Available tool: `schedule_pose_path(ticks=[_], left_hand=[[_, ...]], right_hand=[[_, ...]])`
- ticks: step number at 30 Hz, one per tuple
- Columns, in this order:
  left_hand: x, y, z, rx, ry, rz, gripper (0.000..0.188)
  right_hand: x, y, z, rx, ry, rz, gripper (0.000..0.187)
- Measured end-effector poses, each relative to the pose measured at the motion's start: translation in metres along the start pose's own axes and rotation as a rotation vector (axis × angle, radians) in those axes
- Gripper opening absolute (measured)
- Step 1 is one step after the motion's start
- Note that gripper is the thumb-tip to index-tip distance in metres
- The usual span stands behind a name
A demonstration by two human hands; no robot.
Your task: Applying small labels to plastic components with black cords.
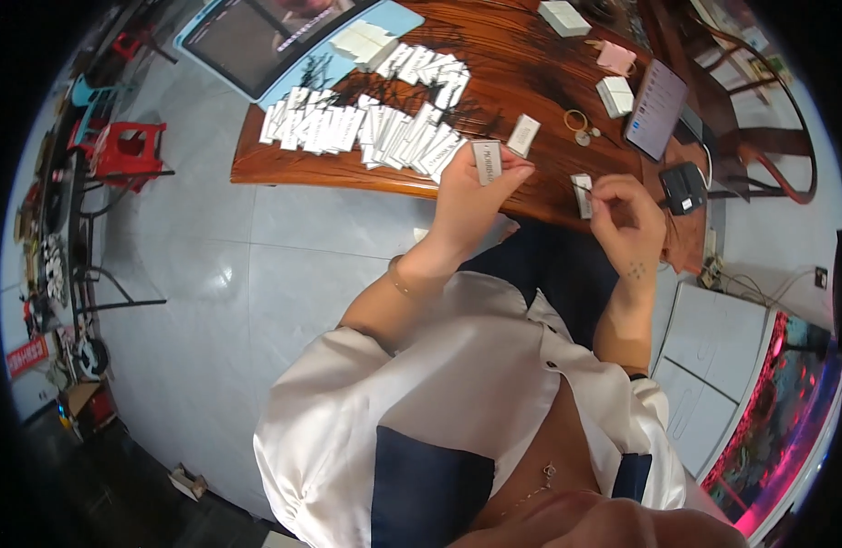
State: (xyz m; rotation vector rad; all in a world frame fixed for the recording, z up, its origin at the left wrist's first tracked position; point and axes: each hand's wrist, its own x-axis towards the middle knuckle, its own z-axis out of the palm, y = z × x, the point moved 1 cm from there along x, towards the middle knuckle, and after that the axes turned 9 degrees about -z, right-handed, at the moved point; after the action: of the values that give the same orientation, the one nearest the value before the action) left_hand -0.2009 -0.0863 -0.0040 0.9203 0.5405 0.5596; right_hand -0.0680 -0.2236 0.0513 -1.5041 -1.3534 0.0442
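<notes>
- The left hand (471,187) pinches a small white box (487,162) by its long edges, upright over the near edge of the counter (521,68).
- The right hand (626,215) is closed on a second small white piece (582,195), held between the fingertips just to the right.
- Both pieces look like thin cardboard: light, stiff enough to keep their shape, but probably easy to crush, so a gentle grip on the edges seems best.
- A loose box (523,134) lies just beyond, and rows of white boxes (375,128) cover the far left.
- The counter is glossy reddish wood; a tablet (657,108) leans at the right.
</notes>
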Motion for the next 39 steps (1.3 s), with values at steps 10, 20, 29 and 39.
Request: schedule_pose_path(ticks=[10,20,29,39], left_hand=[[-0.003,0.003,-0.009,0.489,0.021,0.154,0.019],[-0.008,0.004,-0.007,0.445,-0.027,0.062,0.018],[-0.004,-0.001,-0.01,0.438,-0.077,0.13,0.015],[-0.006,-0.016,-0.006,0.344,-0.171,0.106,0.014]], right_hand=[[0.011,-0.019,0.006,-0.498,-0.153,-0.186,0.031],[-0.005,-0.01,0.04,-0.389,-0.258,-0.127,0.031],[0.0,-0.007,0.042,-0.454,-0.092,-0.354,0.018],[0.012,-0.01,0.057,-0.393,0.003,-0.22,0.011]])
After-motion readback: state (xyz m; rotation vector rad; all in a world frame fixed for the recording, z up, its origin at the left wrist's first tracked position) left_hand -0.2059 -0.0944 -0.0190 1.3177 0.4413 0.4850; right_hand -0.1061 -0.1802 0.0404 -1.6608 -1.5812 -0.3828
